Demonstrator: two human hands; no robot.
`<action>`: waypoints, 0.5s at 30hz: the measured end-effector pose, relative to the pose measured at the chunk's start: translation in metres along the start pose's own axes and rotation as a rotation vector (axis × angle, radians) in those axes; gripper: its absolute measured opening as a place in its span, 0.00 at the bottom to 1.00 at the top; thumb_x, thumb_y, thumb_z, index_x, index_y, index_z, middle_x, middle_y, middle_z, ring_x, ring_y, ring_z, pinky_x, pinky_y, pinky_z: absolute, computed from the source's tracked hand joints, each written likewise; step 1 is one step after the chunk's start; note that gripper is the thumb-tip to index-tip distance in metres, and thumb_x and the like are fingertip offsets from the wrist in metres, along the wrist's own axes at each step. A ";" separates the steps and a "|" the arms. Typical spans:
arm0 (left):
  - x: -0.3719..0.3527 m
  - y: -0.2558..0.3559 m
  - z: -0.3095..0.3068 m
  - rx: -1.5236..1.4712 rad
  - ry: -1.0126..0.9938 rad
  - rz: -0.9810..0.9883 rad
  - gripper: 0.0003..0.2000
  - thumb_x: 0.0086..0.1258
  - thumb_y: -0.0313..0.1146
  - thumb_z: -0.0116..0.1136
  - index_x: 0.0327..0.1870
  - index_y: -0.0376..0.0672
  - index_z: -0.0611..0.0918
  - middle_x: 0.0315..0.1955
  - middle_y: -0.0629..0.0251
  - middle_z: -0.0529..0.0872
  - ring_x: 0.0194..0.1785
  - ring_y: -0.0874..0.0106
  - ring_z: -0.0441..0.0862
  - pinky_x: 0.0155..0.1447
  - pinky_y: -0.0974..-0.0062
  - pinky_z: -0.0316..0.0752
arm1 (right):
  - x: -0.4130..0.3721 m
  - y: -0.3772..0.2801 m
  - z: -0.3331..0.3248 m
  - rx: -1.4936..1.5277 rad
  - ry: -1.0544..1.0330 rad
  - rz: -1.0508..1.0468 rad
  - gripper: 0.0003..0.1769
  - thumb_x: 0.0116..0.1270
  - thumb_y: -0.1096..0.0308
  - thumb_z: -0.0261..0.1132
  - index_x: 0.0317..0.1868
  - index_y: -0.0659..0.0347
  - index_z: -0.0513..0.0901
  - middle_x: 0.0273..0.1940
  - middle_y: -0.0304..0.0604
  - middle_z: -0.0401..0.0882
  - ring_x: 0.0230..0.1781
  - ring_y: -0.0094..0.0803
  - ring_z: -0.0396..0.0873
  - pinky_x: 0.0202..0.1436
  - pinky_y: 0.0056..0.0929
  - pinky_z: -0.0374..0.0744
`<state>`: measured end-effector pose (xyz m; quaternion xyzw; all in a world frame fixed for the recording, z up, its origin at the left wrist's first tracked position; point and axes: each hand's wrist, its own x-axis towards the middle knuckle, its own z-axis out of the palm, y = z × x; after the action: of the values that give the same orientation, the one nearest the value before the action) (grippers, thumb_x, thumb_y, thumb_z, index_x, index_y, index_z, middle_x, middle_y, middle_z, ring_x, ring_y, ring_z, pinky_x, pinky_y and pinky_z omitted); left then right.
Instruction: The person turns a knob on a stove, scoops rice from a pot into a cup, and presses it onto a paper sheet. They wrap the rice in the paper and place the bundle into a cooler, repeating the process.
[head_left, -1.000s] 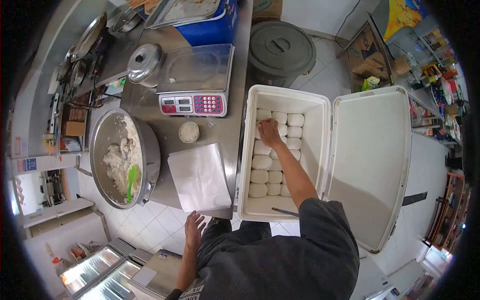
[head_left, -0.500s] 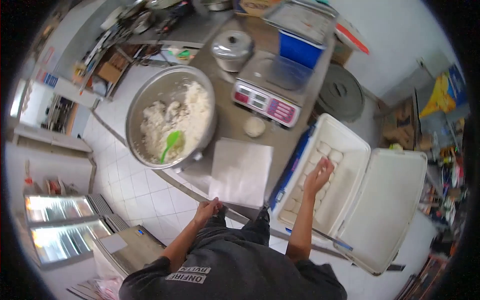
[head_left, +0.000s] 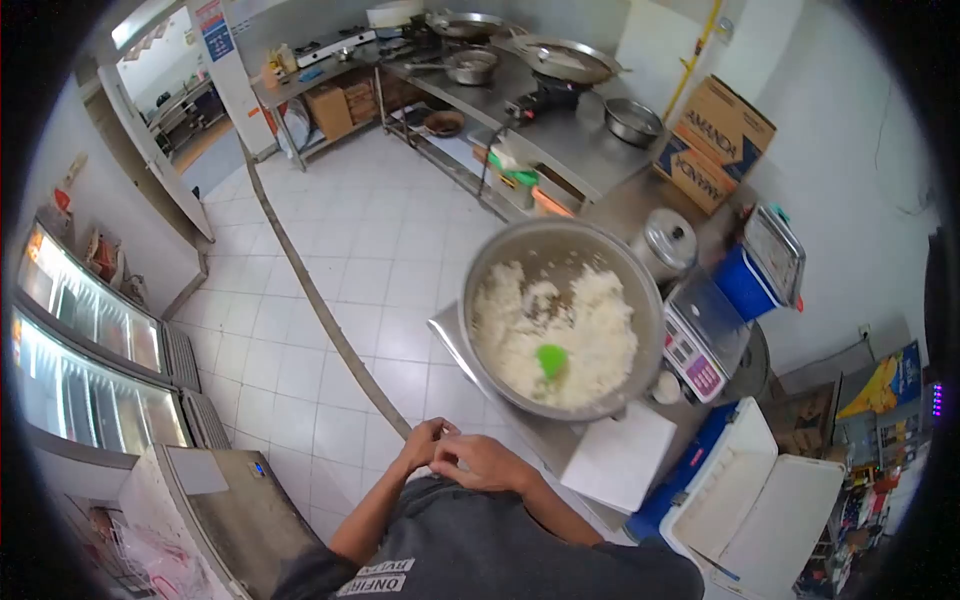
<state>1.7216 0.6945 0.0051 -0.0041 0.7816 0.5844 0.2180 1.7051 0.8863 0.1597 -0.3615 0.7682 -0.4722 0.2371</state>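
Note:
My left hand [head_left: 427, 442] and my right hand [head_left: 474, 461] meet in front of my shirt, fingers curled inward; anything between them is too small to make out. Ahead and to the right, a large metal pot [head_left: 477, 352] holds white rice [head_left: 603, 335] with a green spoon [head_left: 551, 361] in it. White sheets [head_left: 622, 452] lie on the metal table by the pot. A scale [head_left: 694, 345] and a lidded pot [head_left: 667, 243] stand beyond. The open cooler [head_left: 725, 475] is at the right, its contents not visible from here.
A steel counter [head_left: 570, 145] at the back bears pans and a burner. Cardboard boxes [head_left: 715, 145] lean near the wall. Glass-front fridges [head_left: 100, 400] stand at the left, beside a metal-topped cabinet [head_left: 235, 510]. A hose-like strip [head_left: 310, 290] crosses the tiled floor.
My right hand has left the cooler and come beside my left hand in front of my body. The view has turned left, so the pot and table now appear further right.

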 end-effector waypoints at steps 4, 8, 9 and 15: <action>0.019 0.009 -0.086 -0.098 0.172 -0.112 0.22 0.72 0.49 0.60 0.32 0.34 0.84 0.24 0.65 0.84 0.28 0.78 0.78 0.34 0.74 0.75 | 0.098 0.009 0.005 -0.015 -0.336 0.024 0.14 0.71 0.56 0.63 0.41 0.60 0.76 0.33 0.47 0.82 0.37 0.42 0.81 0.43 0.40 0.76; 0.069 -0.062 -0.160 -0.097 0.306 -0.114 0.20 0.75 0.45 0.55 0.31 0.34 0.85 0.22 0.60 0.85 0.27 0.73 0.81 0.36 0.72 0.77 | 0.197 0.043 0.001 -0.026 -0.374 0.009 0.15 0.71 0.55 0.62 0.41 0.60 0.76 0.33 0.47 0.83 0.36 0.42 0.82 0.43 0.39 0.77; 0.085 -0.091 -0.179 -0.075 0.368 -0.108 0.19 0.75 0.43 0.54 0.32 0.34 0.86 0.23 0.56 0.86 0.28 0.68 0.84 0.37 0.69 0.78 | 0.224 0.053 -0.004 -0.049 -0.378 0.018 0.16 0.71 0.54 0.63 0.43 0.61 0.77 0.33 0.46 0.83 0.36 0.41 0.82 0.44 0.38 0.78; 0.092 -0.272 -0.300 0.447 0.263 -0.570 0.15 0.64 0.47 0.58 0.39 0.48 0.88 0.40 0.52 0.88 0.46 0.52 0.85 0.52 0.55 0.78 | 0.410 0.109 -0.057 0.026 -0.390 0.093 0.23 0.70 0.50 0.65 0.48 0.64 0.79 0.36 0.46 0.85 0.37 0.36 0.83 0.44 0.34 0.79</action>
<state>1.6089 0.3560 -0.2078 -0.2484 0.8785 0.3101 0.2652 1.3721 0.6301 0.0778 -0.4074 0.7173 -0.3915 0.4077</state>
